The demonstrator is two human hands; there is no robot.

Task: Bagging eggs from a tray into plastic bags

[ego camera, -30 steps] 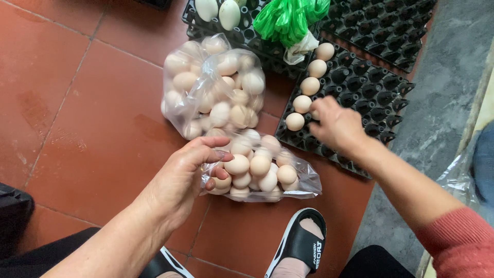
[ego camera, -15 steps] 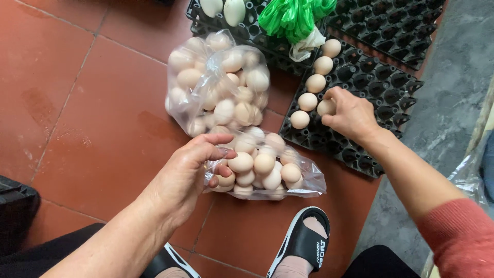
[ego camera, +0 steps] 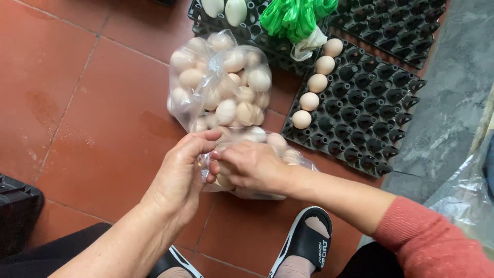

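Observation:
My left hand [ego camera: 180,175] pinches the rim of an open clear plastic bag of eggs [ego camera: 297,157] lying on the red floor tiles. My right hand [ego camera: 252,166] reaches into the mouth of that bag, palm down, with its fingers curled among the eggs. Whether it grips an egg is hidden. Just behind stands a second, fuller clear bag of eggs [ego camera: 221,82]. To the right lies a black egg tray [ego camera: 370,108] with a row of several tan eggs [ego camera: 314,85] along its left edge.
A bundle of green plastic bags [ego camera: 296,18] lies on further black trays at the back, one holding pale eggs [ego camera: 226,7]. My sandalled foot [ego camera: 303,247] is below the bag. A dark crate [ego camera: 15,206] sits at the left and clear plastic sheeting [ego camera: 463,198] at the right.
My right hand has come back from the black tray, leaving another egg in the row, and now reaches into the open bag. My left hand stays on the bag's rim.

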